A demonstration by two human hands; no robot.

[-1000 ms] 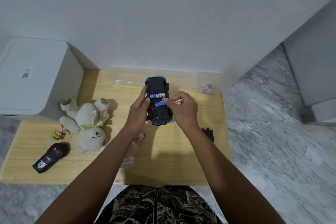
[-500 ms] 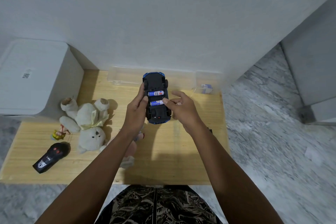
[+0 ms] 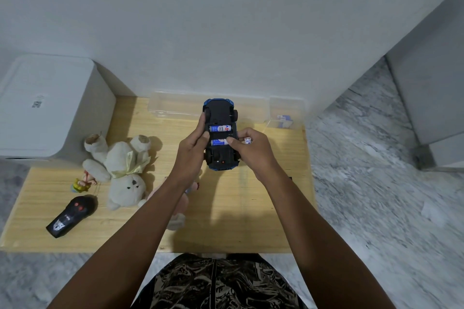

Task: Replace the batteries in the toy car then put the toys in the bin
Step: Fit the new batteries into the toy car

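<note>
The toy car [image 3: 221,133] is held upside down above the far middle of the wooden table [image 3: 238,208], its black underside facing up and a blue body showing at both ends. Its battery bay is open, with two blue-and-white batteries [image 3: 220,128] lying crosswise in it, one behind the other. The left hand [image 3: 192,155] has its grip curled round the car's left side, thumb resting between the two cells. The right hand [image 3: 253,153] presses a fingertip on the nearer battery's right end while its curled fingers hold a spare white battery [image 3: 247,140]. A clear bin [image 3: 175,108] stands against the wall behind the car. A white teddy bear [image 3: 123,168] and a black remote [image 3: 71,216] lie to the left.
</note>
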